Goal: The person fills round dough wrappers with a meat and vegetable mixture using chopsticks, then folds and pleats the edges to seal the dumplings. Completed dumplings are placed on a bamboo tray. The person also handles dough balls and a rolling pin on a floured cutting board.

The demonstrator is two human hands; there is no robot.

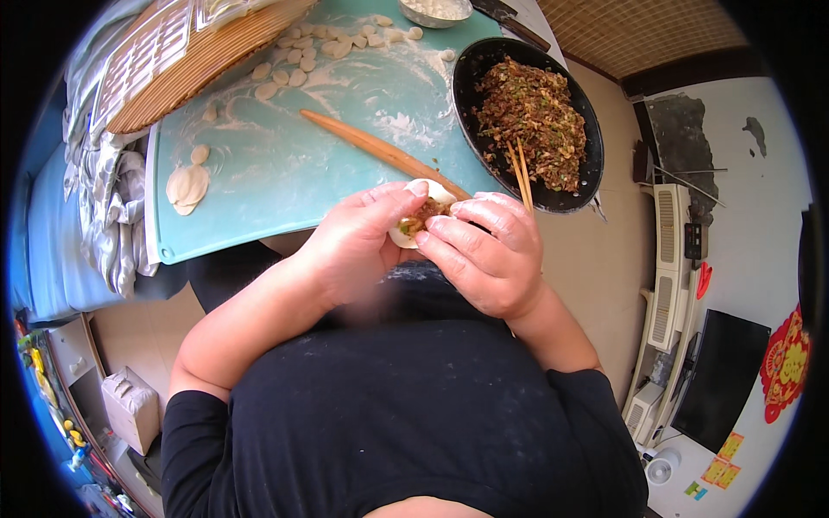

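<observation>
Your pale white wrapper (429,200) shows brown, green-flecked filling. The mat (285,164) is light turquoise, dusted white; the rolling pin (380,154) warm orange-brown. The black pan (596,164) holds brown-and-green mince (535,121), with tan chopsticks (521,177). Your shirt (406,406) is black.

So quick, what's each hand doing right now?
Left hand: closed on the dumpling, pinching its edge.
Right hand: closed on the same dumpling, fingers on its other side.
</observation>
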